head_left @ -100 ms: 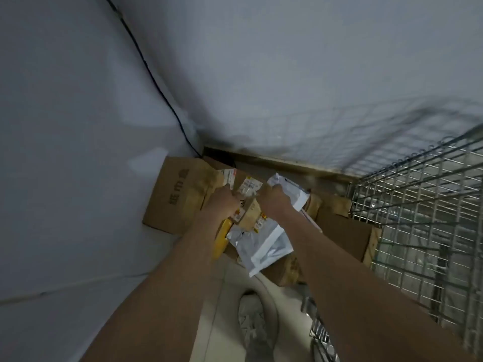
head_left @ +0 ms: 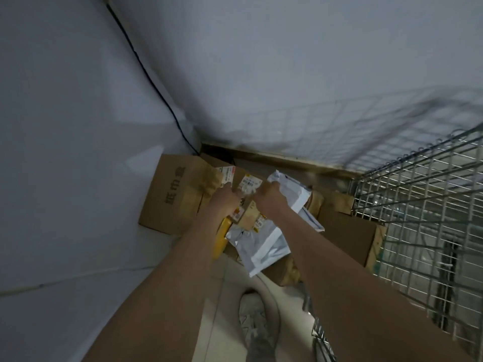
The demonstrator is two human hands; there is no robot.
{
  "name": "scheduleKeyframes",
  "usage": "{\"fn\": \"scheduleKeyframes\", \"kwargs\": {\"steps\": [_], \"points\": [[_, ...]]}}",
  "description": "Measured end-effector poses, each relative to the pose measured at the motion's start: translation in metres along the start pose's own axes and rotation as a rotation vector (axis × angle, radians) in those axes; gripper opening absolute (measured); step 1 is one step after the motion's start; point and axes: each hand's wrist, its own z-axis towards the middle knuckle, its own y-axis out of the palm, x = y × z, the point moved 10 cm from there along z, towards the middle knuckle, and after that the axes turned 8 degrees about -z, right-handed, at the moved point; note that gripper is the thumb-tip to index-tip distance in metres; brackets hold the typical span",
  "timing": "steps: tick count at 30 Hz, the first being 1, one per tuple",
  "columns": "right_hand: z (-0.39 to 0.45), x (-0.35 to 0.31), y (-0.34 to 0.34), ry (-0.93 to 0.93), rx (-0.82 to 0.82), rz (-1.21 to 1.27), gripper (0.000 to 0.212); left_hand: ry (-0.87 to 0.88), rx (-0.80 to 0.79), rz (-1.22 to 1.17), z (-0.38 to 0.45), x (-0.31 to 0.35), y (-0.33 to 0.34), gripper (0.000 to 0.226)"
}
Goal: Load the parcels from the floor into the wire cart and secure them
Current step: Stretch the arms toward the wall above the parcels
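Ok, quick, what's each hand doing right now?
Left hand: closed on a small labelled cardboard parcel in the pile.
Right hand: closed, gripping the white poly mailer bag.

Dim corner where two plain white walls meet.

I see a thin black cable (head_left: 146,71) running down the wall seam, a dark wooden skirting strip (head_left: 287,159) along the far wall's foot, and pale glossy floor tiles (head_left: 224,296) below, lit weakly.

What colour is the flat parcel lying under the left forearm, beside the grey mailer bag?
Yellow. The flat parcel shows in the head view, partly hidden by the left forearm.
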Motion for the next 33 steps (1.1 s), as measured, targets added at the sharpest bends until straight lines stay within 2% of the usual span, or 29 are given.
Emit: {"fn": "scheduleKeyframes", "kwargs": {"steps": [3,4,6,11,14,17,20,24,29,33], "points": [[0.009,0.005,0.014,0.033,-0.017,0.120,0.078,-0.008,-0.042,-0.072,0.008,-0.001,0.011,0.038],[0.009,0.007,0.015,0.059,-0.009,0.174,0.080,-0.009,-0.041,-0.111,0.010,-0.001,0.014,0.040],[0.010,0.009,0.015,0.080,0.024,0.234,0.082,-0.012,-0.033,-0.125,0.017,-0.005,0.019,0.048],[0.008,0.007,0.015,0.093,0.048,0.264,0.080,-0.022,-0.011,-0.154,0.010,0.004,0.020,0.037],[-0.002,0.000,-0.005,0.074,0.067,0.271,0.076,-0.012,0.011,-0.202,0.001,0.015,0.011,0.043],[-0.018,-0.015,-0.043,0.019,0.122,0.286,0.071,0.044,0.057,-0.266,-0.004,0.035,-0.003,0.057],[-0.046,-0.034,-0.092,-0.048,0.167,0.327,0.073,0.117,0.109,-0.342,-0.029,0.077,-0.018,0.046],[-0.099,-0.041,-0.176,-0.134,0.301,0.304,0.075,0.209,0.173,-0.356,-0.083,0.152,-0.027,0.054],[-0.186,-0.017,-0.288,-0.212,0.438,0.384,0.077,0.340,0.219,-0.404,-0.184,0.256,-0.016,0.038],[-0.246,0.031,-0.359,-0.280,0.513,0.483,0.077,0.448,0.199,-0.401,-0.259,0.322,0.018,0.038]]}}
